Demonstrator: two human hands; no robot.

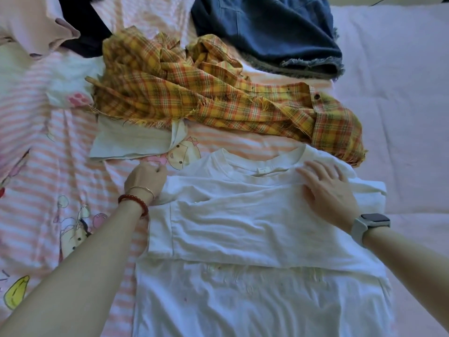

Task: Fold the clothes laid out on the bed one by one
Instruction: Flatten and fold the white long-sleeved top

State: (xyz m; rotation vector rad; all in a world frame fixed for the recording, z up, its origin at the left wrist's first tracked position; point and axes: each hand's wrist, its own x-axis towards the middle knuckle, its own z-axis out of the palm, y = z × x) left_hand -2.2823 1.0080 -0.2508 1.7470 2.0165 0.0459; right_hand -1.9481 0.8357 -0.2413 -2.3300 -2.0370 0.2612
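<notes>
White T-shirt (pixel 243 300) fabric fills the near edge of my view, lying flat on the bed with its neckline away from me and both sleeves folded in across the chest. My left hand (pixel 145 180) sits at the shirt's left shoulder, fingers curled and pinching the cloth at the folded edge; a red bead bracelet (pixel 134 203) and a thin gold bangle (pixel 142 189) circle that wrist. My right hand (pixel 328 188) lies flat and spread on the right shoulder, fingers straight, pressing the folded sleeve down just beside the collar; a grey watch (pixel 370 223) is on that wrist. Beyond my hands, a yellow plaid shirt (pixel 206 93) lies crumpled, its cuff touching the T-shirt's far right shoulder. A pale folded garment (pixel 128 142) pokes out from under the plaid on the left. Farther off, denim shorts (pixel 272 32) with frayed hems rest near the top, and a pink garment (pixel 31 23) over dark cloth (pixel 85 27) sits in the far left corner. Under everything is a pink-striped cartoon sheet (pixel 60 178), with plain lilac bedding (pixel 401 105) to the right.
</notes>
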